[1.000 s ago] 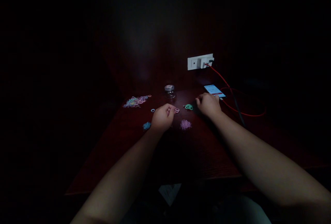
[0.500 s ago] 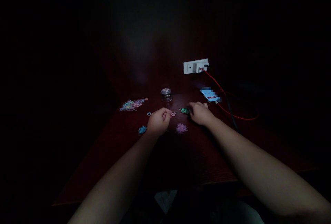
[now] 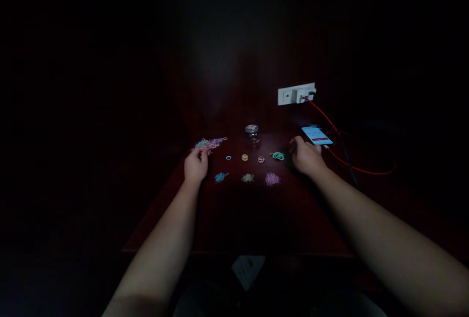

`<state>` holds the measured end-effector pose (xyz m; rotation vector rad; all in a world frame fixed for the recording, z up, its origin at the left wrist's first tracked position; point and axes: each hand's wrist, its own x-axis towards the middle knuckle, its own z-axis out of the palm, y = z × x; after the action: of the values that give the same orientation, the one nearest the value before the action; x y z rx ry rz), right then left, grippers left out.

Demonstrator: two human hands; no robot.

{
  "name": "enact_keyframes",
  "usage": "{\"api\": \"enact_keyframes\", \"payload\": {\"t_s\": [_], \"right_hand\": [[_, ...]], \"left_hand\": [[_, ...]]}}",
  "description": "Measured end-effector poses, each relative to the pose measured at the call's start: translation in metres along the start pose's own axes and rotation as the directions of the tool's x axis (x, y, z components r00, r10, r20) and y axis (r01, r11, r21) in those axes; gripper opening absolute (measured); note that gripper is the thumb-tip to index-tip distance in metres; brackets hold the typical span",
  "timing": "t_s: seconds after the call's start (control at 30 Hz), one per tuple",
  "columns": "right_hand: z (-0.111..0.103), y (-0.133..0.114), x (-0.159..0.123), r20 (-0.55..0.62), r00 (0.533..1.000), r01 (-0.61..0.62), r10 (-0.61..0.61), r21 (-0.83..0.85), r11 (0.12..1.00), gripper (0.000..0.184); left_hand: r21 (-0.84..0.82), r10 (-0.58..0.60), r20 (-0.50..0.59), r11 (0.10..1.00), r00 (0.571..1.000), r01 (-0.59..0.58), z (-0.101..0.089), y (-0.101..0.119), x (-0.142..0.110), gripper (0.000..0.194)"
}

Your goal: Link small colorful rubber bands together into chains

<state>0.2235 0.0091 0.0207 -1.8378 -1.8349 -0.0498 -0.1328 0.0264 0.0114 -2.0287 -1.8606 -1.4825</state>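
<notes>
At the far left of the table, my left hand (image 3: 196, 165) is at the near edge of a mixed pile of small coloured rubber bands (image 3: 214, 144). Its thumb and forefinger are drawn together; whatever is between them is too small to make out. My right hand (image 3: 306, 156) rests with loosely curled, parted fingers just right of the green rubber bands (image 3: 278, 156), and nothing shows in it. Between the hands lie a blue band (image 3: 228, 158), yellow bands (image 3: 245, 158) and pink bands (image 3: 261, 159). Nearer are blue (image 3: 221, 177), dull yellow (image 3: 247, 178) and purple heaps of bands (image 3: 272, 179).
A clear lidded jar (image 3: 252, 134) stands behind the bands. A lit phone (image 3: 317, 136) lies beyond my right hand, its red cable (image 3: 322, 112) running to a wall socket (image 3: 296, 94). Something pale, like paper (image 3: 248, 270), shows below the table's front edge.
My left hand has left the pink bands and moved left to the mixed pile, uncovering the yellow bands and dull yellow heap. My right hand reached to the green bands, then drew back right.
</notes>
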Motion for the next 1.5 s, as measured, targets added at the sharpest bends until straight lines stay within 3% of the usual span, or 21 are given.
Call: {"api": "enact_keyframes", "payload": {"t_s": [0.1, 0.17, 0.3, 0.53, 0.8, 1.13, 1.5], "right_hand": [[0.0, 0.0, -0.001, 0.003, 1.0, 0.001, -0.001, -0.018, 1.0, 0.034], [0.0, -0.001, -0.002, 0.004, 1.0, 0.015, -0.015, -0.027, 1.0, 0.035], [0.0, -0.006, -0.003, 0.012, 0.999, 0.046, -0.045, -0.027, 0.999, 0.033], [0.003, -0.008, -0.002, 0.041, 0.999, 0.016, -0.015, -0.019, 1.0, 0.028], [0.002, -0.01, -0.003, 0.024, 0.999, 0.021, -0.022, 0.01, 1.0, 0.028], [0.004, -0.009, -0.003, -0.001, 1.0, 0.024, -0.024, 0.039, 0.999, 0.029], [0.001, -0.013, -0.005, 0.004, 0.999, 0.038, -0.039, 0.046, 0.998, 0.028]], "left_hand": [[0.218, -0.144, 0.127, 0.969, 0.981, 0.114, -0.013, -0.043, 0.002, 0.028], [0.322, -0.219, 0.202, 0.935, 0.954, 0.146, -0.012, -0.058, 0.002, 0.029], [0.364, -0.235, 0.252, 0.922, 0.939, 0.133, 0.005, -0.059, 0.008, 0.03], [0.424, -0.168, 0.339, 0.905, 0.926, 0.009, 0.025, -0.051, 0.026, 0.038], [0.44, -0.144, 0.333, 0.898, 0.932, -0.019, 0.031, -0.056, 0.042, 0.038], [0.485, -0.087, 0.247, 0.873, 0.965, -0.045, 0.029, -0.055, 0.04, 0.036], [0.395, -0.182, 0.14, 0.912, 0.973, 0.114, 0.019, -0.046, 0.035, 0.023]]}}
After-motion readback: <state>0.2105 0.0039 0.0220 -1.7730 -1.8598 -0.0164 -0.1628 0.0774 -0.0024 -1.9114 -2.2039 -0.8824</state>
